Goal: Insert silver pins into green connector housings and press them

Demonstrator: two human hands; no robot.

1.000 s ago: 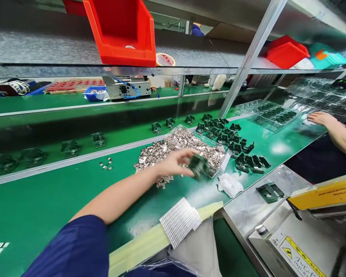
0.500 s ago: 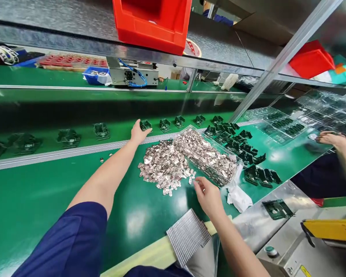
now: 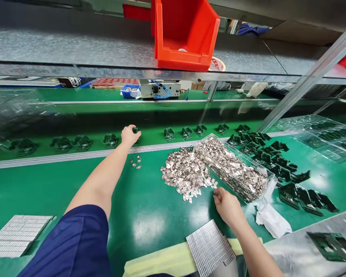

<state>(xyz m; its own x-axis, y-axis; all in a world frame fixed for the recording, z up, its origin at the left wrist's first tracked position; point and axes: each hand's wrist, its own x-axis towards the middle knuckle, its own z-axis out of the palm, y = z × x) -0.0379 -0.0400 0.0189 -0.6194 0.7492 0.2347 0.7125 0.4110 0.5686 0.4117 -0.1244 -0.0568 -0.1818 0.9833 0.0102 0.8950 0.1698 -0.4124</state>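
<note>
My left hand (image 3: 129,135) reaches far forward onto the dark conveyor belt (image 3: 75,123), fingers curled over a small green circuit board (image 3: 136,131) in a row of such boards (image 3: 190,132). My right hand (image 3: 226,204) rests on the green mat close to me, fingers pinched at the near edge of a heap of small silvery metal pieces (image 3: 187,173). What it pinches is too small to make out. More pieces fill a clear tray (image 3: 233,169) to the right of the heap.
Many green boards (image 3: 276,157) lie right of the tray, with a white cloth (image 3: 269,219) in front. Silvery strip blocks lie at the near edge (image 3: 209,246) and far left (image 3: 17,234). A red bin (image 3: 186,36) sits on the overhead shelf. Clear trays (image 3: 323,130) stand far right.
The view has swung left. My left hand stays on a board on the belt. My right hand has settled at the heap's near edge. The neighbouring person's hand has left the view.
</note>
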